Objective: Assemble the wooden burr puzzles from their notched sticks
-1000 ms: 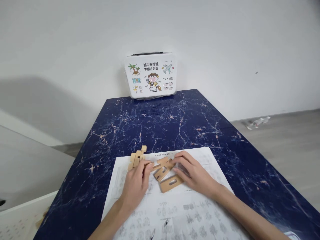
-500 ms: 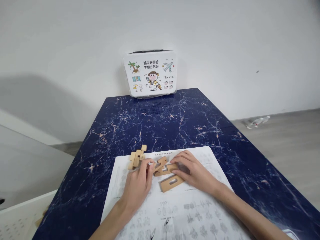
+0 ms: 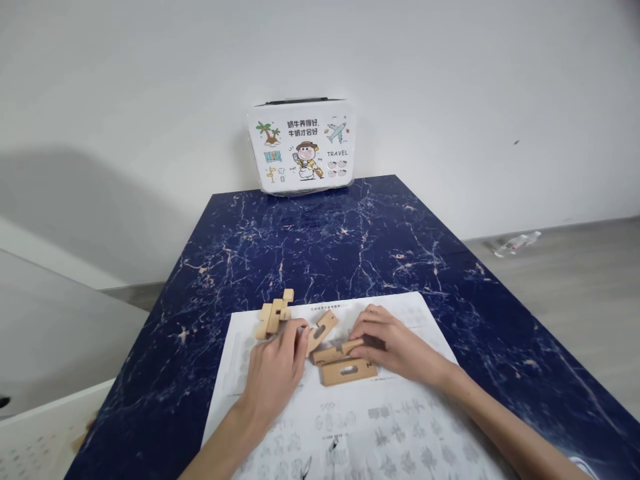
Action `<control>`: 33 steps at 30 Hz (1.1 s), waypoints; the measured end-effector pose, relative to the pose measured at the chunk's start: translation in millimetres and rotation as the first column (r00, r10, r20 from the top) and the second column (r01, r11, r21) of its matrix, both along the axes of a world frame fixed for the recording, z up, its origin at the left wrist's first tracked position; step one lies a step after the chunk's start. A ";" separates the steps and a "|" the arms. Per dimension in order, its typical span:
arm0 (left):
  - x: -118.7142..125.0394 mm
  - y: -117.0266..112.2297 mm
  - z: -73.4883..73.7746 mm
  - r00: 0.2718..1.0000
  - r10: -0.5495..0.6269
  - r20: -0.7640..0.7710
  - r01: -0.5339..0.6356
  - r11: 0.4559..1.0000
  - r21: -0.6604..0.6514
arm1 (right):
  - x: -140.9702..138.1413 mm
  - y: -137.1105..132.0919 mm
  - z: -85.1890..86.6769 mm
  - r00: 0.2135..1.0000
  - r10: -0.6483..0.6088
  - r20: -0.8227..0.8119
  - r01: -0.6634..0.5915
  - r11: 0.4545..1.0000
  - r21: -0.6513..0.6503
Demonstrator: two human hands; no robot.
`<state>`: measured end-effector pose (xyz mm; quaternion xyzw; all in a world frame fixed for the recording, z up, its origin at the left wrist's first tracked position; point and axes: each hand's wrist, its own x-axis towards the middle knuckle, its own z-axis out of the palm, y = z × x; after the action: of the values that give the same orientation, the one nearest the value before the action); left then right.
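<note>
Flat wooden puzzle pieces lie on a printed instruction sheet [image 3: 360, 427] on the dark blue marble table [image 3: 320, 240]. My left hand [image 3: 275, 370] pinches a notched wooden piece [image 3: 320, 328] that tilts up to the right. My right hand [image 3: 395, 343] has its fingers closed on a second slotted wooden piece [image 3: 336, 352]. A third flat piece with an oval slot [image 3: 349, 371] lies just in front of them on the paper. An assembled cluster of wooden blocks [image 3: 274, 315] rests at the sheet's far left corner, beside my left fingertips.
A white illustrated box [image 3: 301, 147] wrapped in plastic leans on the wall at the table's far edge. A clear plastic bottle [image 3: 515, 243] lies on the floor to the right. A white surface [image 3: 45, 433] sits low at the left.
The pieces have been drawn apart: my left hand tilted its notched piece up, my right hand slid its piece nearer, and the slotted flat piece turned level in front.
</note>
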<state>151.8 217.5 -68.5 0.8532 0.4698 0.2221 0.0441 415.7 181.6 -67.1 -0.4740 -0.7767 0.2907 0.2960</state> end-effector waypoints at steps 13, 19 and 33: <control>9.1 -8.4 13.7 0.901 -0.432 0.051 0.432 0.902 0.003 | 0.9 -0.7 3.8 0.737 -0.368 -0.567 0.162 0.911 -0.380; 10.9 -14.6 16.3 0.862 -0.507 -0.012 0.503 0.859 -0.094 | 0.2 -2.4 4.2 0.671 -0.450 -0.590 0.205 0.877 -0.436; 16.3 -14.4 16.5 0.702 0.260 0.664 0.302 0.735 -0.607 | -0.7 -1.4 1.6 0.640 -0.404 -0.654 0.141 0.898 -0.417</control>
<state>168.1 203.0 -52.0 0.6272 0.4513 0.3463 0.5320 415.0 180.2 -65.5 -0.4748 -0.4533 0.5300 0.5368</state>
